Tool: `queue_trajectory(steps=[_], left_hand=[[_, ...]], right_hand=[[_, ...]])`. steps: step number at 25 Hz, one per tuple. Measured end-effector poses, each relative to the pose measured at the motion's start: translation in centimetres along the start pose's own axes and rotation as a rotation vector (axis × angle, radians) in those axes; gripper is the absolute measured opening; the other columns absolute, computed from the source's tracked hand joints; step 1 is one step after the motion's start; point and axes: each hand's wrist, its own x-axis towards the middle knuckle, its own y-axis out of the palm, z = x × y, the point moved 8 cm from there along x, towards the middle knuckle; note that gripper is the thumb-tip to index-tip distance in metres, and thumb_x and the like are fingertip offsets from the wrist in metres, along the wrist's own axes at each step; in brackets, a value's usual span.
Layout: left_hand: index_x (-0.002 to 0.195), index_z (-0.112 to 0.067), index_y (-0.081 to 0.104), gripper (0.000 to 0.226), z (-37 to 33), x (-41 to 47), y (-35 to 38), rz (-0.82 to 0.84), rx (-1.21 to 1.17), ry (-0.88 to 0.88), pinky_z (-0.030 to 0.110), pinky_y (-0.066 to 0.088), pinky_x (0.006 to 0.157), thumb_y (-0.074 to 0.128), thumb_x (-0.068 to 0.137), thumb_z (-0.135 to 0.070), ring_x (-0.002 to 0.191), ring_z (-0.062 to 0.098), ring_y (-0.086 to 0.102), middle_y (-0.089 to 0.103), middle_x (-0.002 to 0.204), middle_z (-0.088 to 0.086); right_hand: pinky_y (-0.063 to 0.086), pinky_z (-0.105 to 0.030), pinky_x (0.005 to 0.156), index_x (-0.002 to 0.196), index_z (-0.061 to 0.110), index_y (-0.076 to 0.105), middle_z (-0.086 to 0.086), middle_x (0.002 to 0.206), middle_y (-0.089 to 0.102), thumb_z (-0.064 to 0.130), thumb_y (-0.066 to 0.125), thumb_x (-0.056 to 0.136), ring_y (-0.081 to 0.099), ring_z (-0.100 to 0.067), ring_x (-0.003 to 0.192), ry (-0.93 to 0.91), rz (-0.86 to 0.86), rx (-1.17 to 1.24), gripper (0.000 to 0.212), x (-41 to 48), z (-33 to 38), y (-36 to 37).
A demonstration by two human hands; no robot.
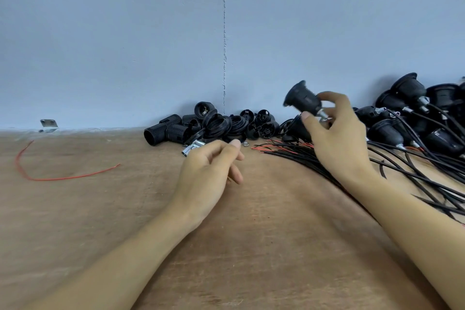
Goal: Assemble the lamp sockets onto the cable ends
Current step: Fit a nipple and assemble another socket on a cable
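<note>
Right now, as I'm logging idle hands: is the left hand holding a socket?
No, the left hand holds no socket; the right hand grips the socket.

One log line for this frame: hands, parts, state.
right hand holds lamp socket raised | left hand loosely curled, empty, by metal tubes | cables loose on table

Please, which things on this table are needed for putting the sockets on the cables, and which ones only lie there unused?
For the job:
- black socket, held in the right hand
- loose socket parts
- metal tubes
- black cables
- finished sockets

Only lying about:
- red wire
- metal bracket by the wall
</note>
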Motion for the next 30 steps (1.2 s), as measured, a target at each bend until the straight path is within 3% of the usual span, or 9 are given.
queue_trajectory(steps=[2, 4, 7, 11, 14, 19, 22, 27, 30], left_hand=[[0.076, -0.027, 0.073, 0.031, 0.0, -0.1, 0.4, 0.028, 0.046, 0.015, 0.034, 0.052, 0.069, 0.059, 0.089, -0.050, 0.065, 0.019, 0.065, 0.069, 0.059, 0.006], [0.077, -0.026, 0.073, 0.029, 0.0, -0.1, 0.6, 0.047, 0.069, 0.028, 0.031, 0.052, 0.069, 0.059, 0.091, -0.046, 0.065, 0.016, 0.067, 0.070, 0.061, 0.006], [0.078, -0.024, 0.073, 0.027, 0.1, -0.1, 0.7, 0.067, 0.097, 0.036, 0.018, 0.049, 0.064, 0.061, 0.100, -0.035, 0.063, 0.013, 0.069, 0.071, 0.063, 0.006], [0.078, -0.018, 0.073, 0.028, 0.4, -0.1, 0.8, 0.065, 0.114, 0.005, 0.012, 0.048, 0.060, 0.060, 0.101, -0.027, 0.062, 0.011, 0.069, 0.071, 0.062, 0.004], [0.077, -0.019, 0.071, 0.027, 0.3, -0.3, 1.1, 0.082, 0.182, -0.002, 0.014, 0.049, 0.060, 0.060, 0.101, -0.026, 0.061, 0.008, 0.068, 0.071, 0.062, 0.001], [0.073, -0.021, 0.070, 0.027, 0.3, -0.1, 1.2, 0.061, 0.264, 0.001, 0.027, 0.043, 0.056, 0.064, 0.098, -0.027, 0.059, 0.022, 0.057, 0.066, 0.060, -0.004], [0.073, -0.027, 0.069, 0.025, 0.7, 0.5, 0.5, -0.027, 0.286, -0.003, 0.015, 0.034, 0.051, 0.065, 0.097, -0.022, 0.051, 0.002, 0.045, 0.053, 0.053, -0.016], [0.084, -0.028, 0.070, 0.016, 1.7, 1.1, -0.8, -0.135, 0.231, -0.077, 0.014, 0.039, 0.056, 0.066, 0.093, -0.015, 0.055, -0.002, 0.050, 0.059, 0.061, -0.013], [0.086, -0.028, 0.070, 0.016, 2.2, 1.2, -1.4, -0.172, 0.206, -0.108, 0.014, 0.040, 0.056, 0.066, 0.092, -0.013, 0.055, -0.003, 0.051, 0.061, 0.063, -0.014]], right_hand=[[0.046, -0.015, 0.084, 0.136, 0.025, 0.050, 0.004, 0.111, 0.066, 0.021, 0.058, 0.096, 0.061, 0.000, 0.085, 0.051, -0.020, -0.037, 0.041, 0.9, -1.3, -0.7], [0.037, -0.026, 0.099, 0.146, 0.016, 0.044, -0.008, 0.138, 0.053, 0.014, 0.054, 0.097, 0.056, -0.020, 0.114, 0.058, 0.060, -0.169, 0.050, 1.5, -2.5, -0.2], [0.026, -0.022, 0.101, 0.145, 0.005, 0.044, -0.015, 0.146, 0.045, 0.010, 0.051, 0.098, 0.040, -0.029, 0.133, 0.021, 0.134, -0.300, 0.048, 1.7, -3.3, 0.6], [0.024, -0.039, 0.120, 0.142, 0.009, 0.052, -0.013, 0.154, 0.041, 0.014, 0.054, 0.097, 0.032, -0.027, 0.145, -0.028, 0.132, -0.334, 0.046, 0.9, -2.3, 1.2], [0.033, -0.037, 0.114, 0.128, 0.011, 0.065, -0.007, 0.138, 0.057, 0.012, 0.059, 0.094, 0.045, -0.023, 0.133, -0.228, 0.137, -0.293, 0.035, -1.2, 1.0, 2.5], [0.048, -0.038, 0.096, 0.113, 0.017, 0.072, 0.002, 0.115, 0.067, 0.010, 0.059, 0.091, 0.061, -0.019, 0.108, -0.468, 0.478, -0.248, 0.027, -6.2, 4.8, 7.9], [0.051, -0.040, 0.090, 0.114, 0.025, 0.070, 0.010, 0.113, 0.064, 0.016, 0.054, 0.093, 0.061, -0.012, 0.103, -0.330, 0.537, -0.224, 0.028, -5.9, 4.0, 9.7], [0.051, -0.036, 0.083, 0.110, 0.030, 0.067, 0.010, 0.106, 0.061, 0.030, 0.059, 0.091, 0.062, -0.014, 0.097, -0.178, 0.457, -0.305, 0.021, -3.9, 2.7, 11.9], [0.043, -0.033, 0.075, 0.121, 0.023, 0.058, -0.001, 0.120, 0.052, 0.031, 0.062, 0.089, 0.060, -0.024, 0.104, -0.186, 0.335, -0.485, 0.033, -2.6, 2.6, 12.5]])
